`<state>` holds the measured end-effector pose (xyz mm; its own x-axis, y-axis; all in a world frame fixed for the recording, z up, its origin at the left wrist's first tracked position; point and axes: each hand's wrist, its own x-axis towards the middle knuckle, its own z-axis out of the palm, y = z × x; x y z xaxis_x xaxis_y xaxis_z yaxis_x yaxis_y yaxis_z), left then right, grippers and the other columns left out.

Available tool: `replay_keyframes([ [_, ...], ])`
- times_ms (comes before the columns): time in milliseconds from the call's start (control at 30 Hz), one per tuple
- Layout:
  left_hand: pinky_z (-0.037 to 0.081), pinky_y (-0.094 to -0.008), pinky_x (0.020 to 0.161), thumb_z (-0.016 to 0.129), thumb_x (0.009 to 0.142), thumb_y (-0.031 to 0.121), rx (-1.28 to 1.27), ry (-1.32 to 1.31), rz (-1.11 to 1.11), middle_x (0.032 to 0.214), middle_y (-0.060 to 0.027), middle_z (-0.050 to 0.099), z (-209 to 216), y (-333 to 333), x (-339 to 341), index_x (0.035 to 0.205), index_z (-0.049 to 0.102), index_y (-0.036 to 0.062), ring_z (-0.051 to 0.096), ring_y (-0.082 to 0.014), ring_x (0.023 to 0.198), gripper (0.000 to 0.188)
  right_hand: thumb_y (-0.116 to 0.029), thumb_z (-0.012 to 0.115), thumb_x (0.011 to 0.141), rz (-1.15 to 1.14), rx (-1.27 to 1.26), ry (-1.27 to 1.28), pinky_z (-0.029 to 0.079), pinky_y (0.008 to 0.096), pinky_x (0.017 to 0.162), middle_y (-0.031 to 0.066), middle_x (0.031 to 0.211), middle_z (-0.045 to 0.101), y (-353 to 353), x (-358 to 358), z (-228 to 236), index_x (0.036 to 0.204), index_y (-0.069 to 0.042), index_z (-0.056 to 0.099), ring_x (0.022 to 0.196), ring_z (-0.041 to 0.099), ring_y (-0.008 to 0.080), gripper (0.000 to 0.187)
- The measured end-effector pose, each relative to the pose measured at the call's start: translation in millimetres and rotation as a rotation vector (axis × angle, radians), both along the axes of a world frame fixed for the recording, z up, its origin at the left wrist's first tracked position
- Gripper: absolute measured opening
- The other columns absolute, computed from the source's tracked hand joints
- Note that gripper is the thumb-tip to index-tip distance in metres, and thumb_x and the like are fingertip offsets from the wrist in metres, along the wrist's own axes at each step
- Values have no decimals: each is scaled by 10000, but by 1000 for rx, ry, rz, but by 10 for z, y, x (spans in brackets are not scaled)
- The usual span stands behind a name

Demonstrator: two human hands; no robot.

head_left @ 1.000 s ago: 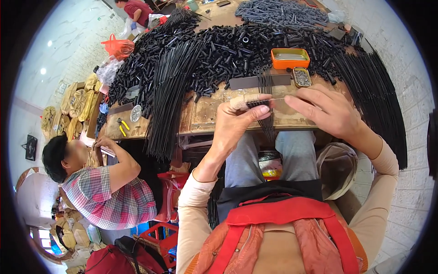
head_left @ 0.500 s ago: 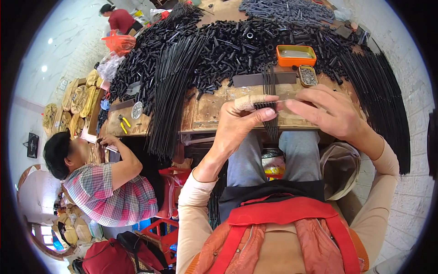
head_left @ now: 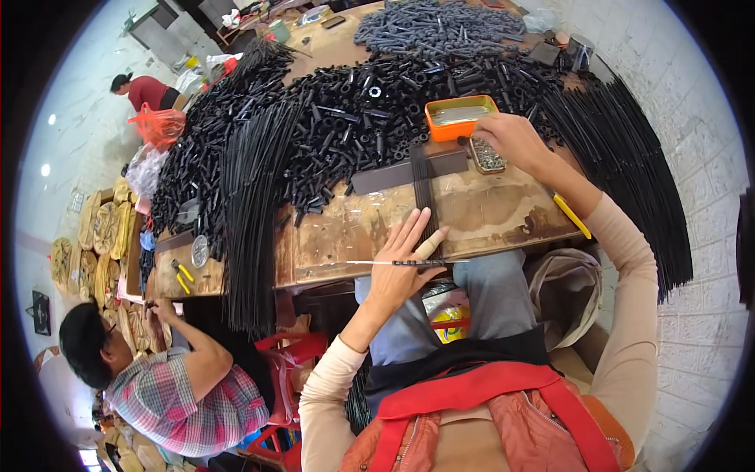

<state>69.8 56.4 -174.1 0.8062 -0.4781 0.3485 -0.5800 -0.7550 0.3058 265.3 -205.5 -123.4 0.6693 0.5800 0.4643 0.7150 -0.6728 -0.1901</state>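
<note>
My left hand [head_left: 399,271] lies with its fingers stretched out over a narrow bundle of black rods [head_left: 423,185], and one finger wears a beige wrap. A thin metal needle [head_left: 370,262] carrying several small black pieces crosses the back of this hand; what supports it is unclear. Farther right, my right hand [head_left: 510,141] has its fingers drawn together at a small tin of metal bits [head_left: 488,157]. Anything between those fingertips is hidden. Just behind stands an orange tin [head_left: 458,130] of thin metal needles.
A dark flat bar [head_left: 377,179] crosses beneath the rods. Black tubular parts [head_left: 346,102] are heaped behind, with long black rods [head_left: 252,197] at left and more rods [head_left: 629,157] at right. A yellow-handled tool [head_left: 572,216] lies near the front edge. A co-worker [head_left: 181,370] sits at left.
My right hand has left the rods and moved away to the small tin. My left hand has gone from pinching the rods to lying flat over them. The view has shifted.
</note>
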Motion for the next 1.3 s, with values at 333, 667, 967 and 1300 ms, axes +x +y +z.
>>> replay_keyframes([
  [333, 157, -505, 1175, 749, 729, 424, 256, 28, -78, 1553, -166, 238, 62, -19, 278, 1447, 418, 222, 199, -343, 1446, 816, -104, 645, 772, 32, -214, 82, 523, 416, 711, 159, 820, 676, 190, 1039, -102, 875, -47, 700, 807, 657, 338, 130],
  [667, 160, -510, 1167, 643, 788, 524, 267, -35, -26, 1551, -206, 218, -11, 0, 291, 1452, 417, 241, 188, -373, 1445, 757, -60, 617, 806, 107, 131, -28, 512, 361, 691, 119, 845, 604, 279, 536, 105, 901, -46, 635, 784, 631, 309, 97],
  [967, 162, -502, 1167, 621, 789, 557, 262, -21, -36, 1544, -202, 236, -10, -8, 288, 1446, 426, 239, 198, -357, 1446, 755, -32, 573, 804, 218, -12, -6, 510, 434, 703, 145, 813, 565, 588, 39, -362, 887, -10, 590, 809, 615, 343, 88],
  [1300, 168, -494, 1165, 591, 804, 574, 245, -16, -35, 1541, -204, 242, -16, 6, 284, 1435, 442, 236, 208, -355, 1442, 731, -12, 606, 797, 239, -87, -7, 506, 410, 755, 120, 888, 567, 657, 65, -378, 1054, -4, 611, 870, 602, 304, 257],
])
